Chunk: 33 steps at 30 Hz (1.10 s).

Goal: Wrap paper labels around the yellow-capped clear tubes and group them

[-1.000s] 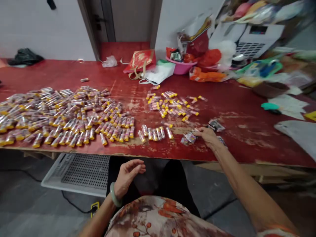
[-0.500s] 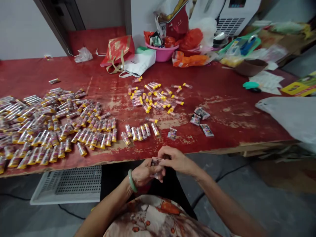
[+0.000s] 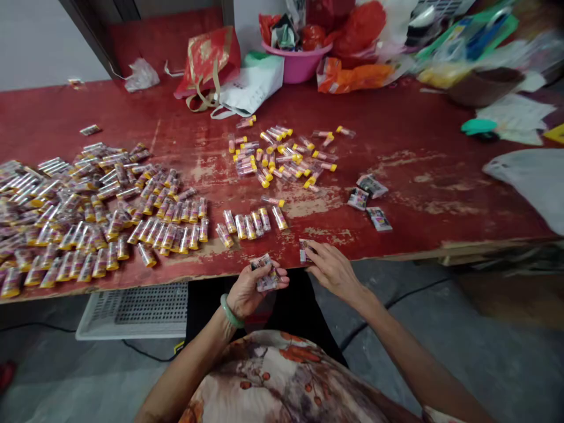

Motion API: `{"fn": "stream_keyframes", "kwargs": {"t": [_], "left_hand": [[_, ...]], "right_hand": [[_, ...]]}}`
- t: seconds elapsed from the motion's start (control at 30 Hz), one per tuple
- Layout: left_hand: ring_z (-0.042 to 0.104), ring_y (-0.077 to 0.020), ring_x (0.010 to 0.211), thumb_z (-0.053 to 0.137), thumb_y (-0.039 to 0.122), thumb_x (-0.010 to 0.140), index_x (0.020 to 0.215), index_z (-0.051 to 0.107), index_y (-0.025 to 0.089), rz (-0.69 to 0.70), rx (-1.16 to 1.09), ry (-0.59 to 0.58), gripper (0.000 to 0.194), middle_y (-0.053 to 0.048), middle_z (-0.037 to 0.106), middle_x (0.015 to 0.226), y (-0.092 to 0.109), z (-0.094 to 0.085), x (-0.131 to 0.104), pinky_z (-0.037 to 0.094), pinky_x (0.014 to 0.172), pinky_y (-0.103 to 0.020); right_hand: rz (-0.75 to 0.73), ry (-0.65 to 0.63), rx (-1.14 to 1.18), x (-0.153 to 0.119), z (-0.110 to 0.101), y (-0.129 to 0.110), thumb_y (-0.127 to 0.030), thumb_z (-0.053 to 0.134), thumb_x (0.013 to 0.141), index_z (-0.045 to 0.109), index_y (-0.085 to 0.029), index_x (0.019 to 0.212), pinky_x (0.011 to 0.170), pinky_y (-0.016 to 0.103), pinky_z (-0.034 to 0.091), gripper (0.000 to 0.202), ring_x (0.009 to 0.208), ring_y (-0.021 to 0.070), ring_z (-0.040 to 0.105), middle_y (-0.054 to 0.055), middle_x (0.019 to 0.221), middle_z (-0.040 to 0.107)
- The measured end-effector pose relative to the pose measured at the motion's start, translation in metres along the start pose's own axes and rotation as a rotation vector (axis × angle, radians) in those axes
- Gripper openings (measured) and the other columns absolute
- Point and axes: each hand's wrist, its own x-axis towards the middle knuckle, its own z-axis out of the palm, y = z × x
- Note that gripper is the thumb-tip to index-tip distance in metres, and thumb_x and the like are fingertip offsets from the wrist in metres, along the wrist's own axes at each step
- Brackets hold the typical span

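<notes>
My left hand (image 3: 249,291), with a green bangle at the wrist, holds a few small clear printed plastic sleeves (image 3: 267,280), the thumb pressed on top. At the table's front edge, my right hand (image 3: 332,270) has its fingertips on another small printed plastic sleeve (image 3: 304,251). Just beyond the hands stands a short row of wrapped tubes (image 3: 250,225) with yellow ends. Farther back lies a loose heap of clear, yellow-capped tubes (image 3: 286,158) with pink contents. Small stacks of the printed sleeves (image 3: 379,218) rest on the right.
Many wrapped tubes (image 3: 101,205) cover the left of the worn red table (image 3: 423,170). A red gift bag (image 3: 211,59), a white bag (image 3: 253,88) and a pink basin (image 3: 299,64) stand behind. A white perforated crate (image 3: 145,311) sits below the table's edge.
My hands have parted. The right hand has moved forward to the table's edge and drawn a sleeve from the tabletop towards me. The left keeps its sleeves. The view has tilted down.
</notes>
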Motion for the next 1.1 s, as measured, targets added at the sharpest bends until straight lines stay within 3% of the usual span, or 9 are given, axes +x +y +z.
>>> {"fn": "stream_keyframes", "kwargs": {"t": [0.3,0.4,0.53,0.6,0.67,0.77,0.9,1.0,1.1], "left_hand": [[0.07,-0.0271,0.088,0.062,0.021,0.083,0.096,0.068,0.007,-0.139,-0.106,0.004,0.02,-0.016,0.072,0.095,-0.008,0.008,0.003,0.056,0.081,-0.042],[0.07,-0.0207,0.078,0.063,0.028,0.084,0.093,0.068,0.011,-0.119,-0.245,0.055,0.02,-0.008,0.072,0.09,-0.01,0.014,0.003,0.057,0.072,-0.036],[0.066,-0.0131,0.064,0.077,0.017,0.071,0.084,0.068,0.008,-0.036,-0.165,0.12,0.018,-0.005,0.07,0.075,-0.01,0.01,0.002,0.055,0.061,-0.023],[0.069,-0.0163,0.069,0.082,0.017,0.067,0.088,0.068,0.007,0.019,-0.092,0.117,0.027,-0.007,0.071,0.08,-0.008,0.005,0.0,0.057,0.064,-0.025],[0.071,-0.0209,0.075,0.083,0.022,0.066,0.093,0.068,0.007,0.064,-0.039,0.132,0.034,-0.01,0.073,0.086,-0.003,0.001,-0.002,0.059,0.068,-0.031],[0.071,-0.0213,0.072,0.085,0.024,0.064,0.09,0.068,0.008,0.13,0.031,0.189,0.035,-0.009,0.072,0.081,0.005,0.001,-0.009,0.059,0.065,-0.03],[0.069,-0.0174,0.066,0.088,0.022,0.057,0.084,0.069,0.009,0.178,0.041,0.243,0.035,-0.005,0.071,0.074,0.013,0.005,-0.016,0.057,0.064,-0.027],[0.067,-0.0146,0.066,0.09,0.02,0.054,0.085,0.071,0.009,0.213,0.028,0.274,0.038,-0.005,0.072,0.077,0.014,0.006,-0.019,0.056,0.066,-0.026],[0.066,-0.014,0.067,0.091,0.02,0.051,0.085,0.072,0.009,0.247,0.028,0.294,0.04,-0.006,0.072,0.078,0.013,0.009,-0.021,0.054,0.066,-0.026]], "right_hand": [[-0.06,0.386,0.169,0.007,-0.015,-0.041,-0.004,0.05,0.086,0.062,-0.019,0.114,0.079,0.035,0.05,0.034,0.091,0.0199,0.057,0.011,0.105,0.066],[-0.163,0.34,0.12,0.018,-0.02,-0.067,-0.007,0.048,0.088,0.063,-0.015,0.112,0.081,0.038,0.047,0.03,0.092,0.0221,0.056,0.012,0.102,0.067],[-0.22,0.105,0.21,0.034,-0.03,-0.078,-0.016,0.053,0.088,0.066,-0.014,0.102,0.083,0.041,0.046,0.019,0.09,0.023,0.055,0.012,0.1,0.067],[-0.232,-0.018,0.391,0.045,-0.037,-0.064,-0.026,0.057,0.088,0.066,-0.017,0.104,0.084,0.039,0.047,0.02,0.095,0.023,0.057,0.012,0.106,0.066],[-0.148,-0.007,0.478,0.061,-0.042,-0.035,-0.031,0.056,0.089,0.067,-0.022,0.103,0.086,0.038,0.048,0.02,0.099,0.022,0.059,0.009,0.11,0.067],[0.348,0.183,0.203,0.094,-0.042,0.026,-0.029,0.045,0.091,0.07,-0.024,0.091,0.087,0.038,0.047,0.025,0.098,0.0225,0.061,0.007,0.103,0.068],[0.552,0.146,0.05,0.137,-0.026,0.093,-0.028,0.053,0.081,0.069,-0.015,0.081,0.077,0.038,0.044,0.021,0.088,0.0279,0.059,0.014,0.087,0.067],[0.579,0.069,0.04,0.148,-0.014,0.111,-0.029,0.058,0.076,0.067,-0.015,0.076,0.072,0.035,0.041,0.016,0.084,0.0266,0.057,0.014,0.083,0.065],[0.583,0.052,0.054,0.14,-0.011,0.102,-0.031,0.056,0.077,0.065,-0.014,0.074,0.07,0.035,0.041,0.019,0.083,0.0263,0.057,0.015,0.086,0.064]]}}
